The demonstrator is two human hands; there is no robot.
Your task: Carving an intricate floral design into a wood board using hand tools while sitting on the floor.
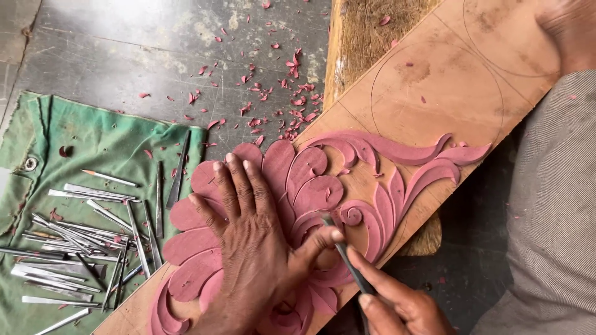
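— Over at nine o'clock, the green cloth [93,142] with the heap of thin steel carving tools [81,248]; blades loose and crossing one another; reach in blind and I'd say a finger gets nicked.

— And the left hand [248,242]?

— Flat and spread on the reddish-pink carved floral relief [310,186], which lies along the long pale wooden plank [434,87] running from seven o'clock to one o'clock; the thumb braces against the slim steel chisel [347,257].

— That thumb worries me.

— Me too; it sits just beside the tip; a slip would likely cut it, or gouge the small scroll.

— The right hand [397,304]?

— At five o'clock, fingers pinched around the chisel's shank; too much push could chip a petal edge.

— Those pink shavings [292,99] at twelve o'clock?

— Harmless on the grey floor [124,43]; under the plank they might rock it.
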